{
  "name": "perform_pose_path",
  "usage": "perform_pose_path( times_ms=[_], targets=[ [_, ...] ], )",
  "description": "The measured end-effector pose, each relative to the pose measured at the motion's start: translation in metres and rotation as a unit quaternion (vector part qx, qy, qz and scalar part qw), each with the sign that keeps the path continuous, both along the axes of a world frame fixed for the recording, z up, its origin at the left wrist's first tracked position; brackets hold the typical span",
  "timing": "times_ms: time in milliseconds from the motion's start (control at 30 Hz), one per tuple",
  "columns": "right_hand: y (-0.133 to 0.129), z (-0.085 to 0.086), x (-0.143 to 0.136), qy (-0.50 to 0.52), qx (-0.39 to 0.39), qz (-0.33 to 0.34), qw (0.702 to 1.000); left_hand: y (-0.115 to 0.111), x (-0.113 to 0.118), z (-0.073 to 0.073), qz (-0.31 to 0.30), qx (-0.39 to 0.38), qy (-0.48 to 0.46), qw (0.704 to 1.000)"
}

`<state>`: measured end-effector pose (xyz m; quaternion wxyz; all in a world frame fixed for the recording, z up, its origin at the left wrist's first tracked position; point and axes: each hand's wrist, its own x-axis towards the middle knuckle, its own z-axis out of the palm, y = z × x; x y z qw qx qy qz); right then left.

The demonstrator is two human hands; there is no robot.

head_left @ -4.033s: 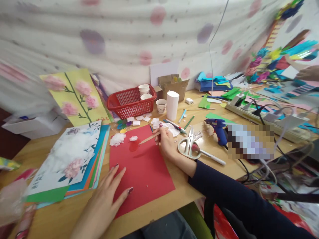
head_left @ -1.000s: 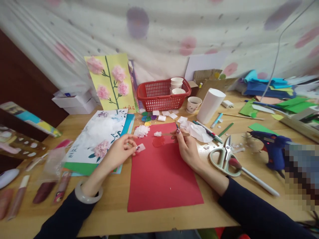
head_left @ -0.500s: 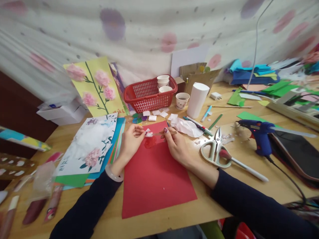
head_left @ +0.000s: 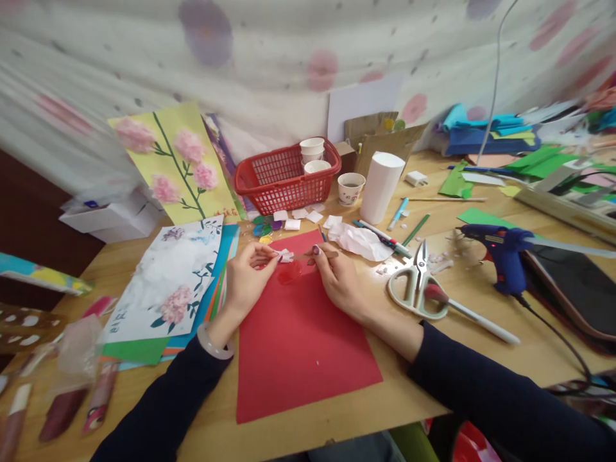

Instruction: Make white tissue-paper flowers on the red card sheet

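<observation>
Over the upper part of a red sheet of paper (head_left: 308, 346), my left hand (head_left: 249, 276) pinches a small white paper piece (head_left: 285, 256). Facing it, my right hand (head_left: 339, 277) is closed around a thin brown stick (head_left: 302, 256), whose tip reaches the white piece; whether they touch is hard to make out. Beneath the fingers, a glossy round patch (head_left: 289, 274) shows on the red sheet. Several white paper squares (head_left: 292, 224) lie just beyond the sheet, with a crumpled white paper (head_left: 360, 242) to their right.
Scissors (head_left: 416, 282), a brush (head_left: 481, 316) and a blue glue gun (head_left: 505, 253) lie to the right. At the back stand a red basket (head_left: 289, 192) with paper cups, a cup of dark liquid (head_left: 351, 190) and a white roll (head_left: 382, 187). Flower pictures (head_left: 168, 282) are at left.
The white piece in my left fingers has turned and looks flatter. The stick tip has shifted slightly left against it. The whole view has moved slightly.
</observation>
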<state>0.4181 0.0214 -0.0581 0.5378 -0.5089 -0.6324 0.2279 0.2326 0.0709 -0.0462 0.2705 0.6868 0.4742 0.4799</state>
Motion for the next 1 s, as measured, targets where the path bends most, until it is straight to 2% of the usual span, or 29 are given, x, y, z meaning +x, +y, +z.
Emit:
perform_pose_path(
  times_ms=[233, 333, 500, 867, 1000],
  targets=[
    [0.0030, -0.0013, 0.0021, -0.010, -0.012, -0.021, 1.000, 0.0082, -0.0005, -0.0071, -0.073, 0.080, 0.145, 0.984],
    [0.0006, 0.0028, 0.0022, 0.018, -0.005, -0.040, 0.999, 0.0089, -0.0025, -0.0081, -0.083, 0.077, 0.173, 0.978],
    [-0.0019, 0.0046, 0.0004, 0.011, 0.018, -0.024, 0.999, 0.0092, -0.0039, -0.0082, -0.098, 0.054, 0.173, 0.978],
    [0.0029, 0.0040, -0.0021, -0.025, -0.020, -0.003, 0.999, 0.0096, -0.0046, -0.0045, -0.123, 0.036, 0.154, 0.980],
    [0.0051, 0.0042, -0.0028, -0.030, -0.018, -0.007, 0.999, 0.0090, -0.0083, -0.0009, -0.107, 0.027, 0.147, 0.983]
  ],
)
